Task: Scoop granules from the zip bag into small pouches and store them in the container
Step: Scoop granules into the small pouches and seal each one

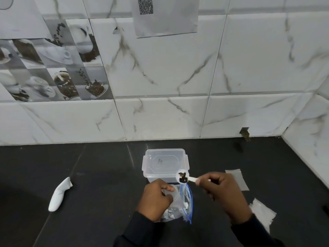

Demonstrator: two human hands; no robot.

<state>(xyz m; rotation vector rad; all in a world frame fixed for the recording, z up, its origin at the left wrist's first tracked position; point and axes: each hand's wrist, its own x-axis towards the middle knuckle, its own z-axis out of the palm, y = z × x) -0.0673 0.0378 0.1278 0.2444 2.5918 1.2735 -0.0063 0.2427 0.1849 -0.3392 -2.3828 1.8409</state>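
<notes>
Your right hand (220, 191) pinches the loaded spoon (192, 179) just in front of the container (153, 168); your left hand (156, 198) grips the zip bag (187, 202) nearer you. Any tilt could spill granules (183, 178) onto the table (89, 175)

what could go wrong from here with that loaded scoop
1. The right hand pinches the scoop by its handle end, with granules in the bowl, in the air by the lidded container; a tilt could spill them onto the dark counter.
2. The nearest pouch lies flat to the right while the left hand grips the zip bag, so neither of the hands is free to open it.
</notes>
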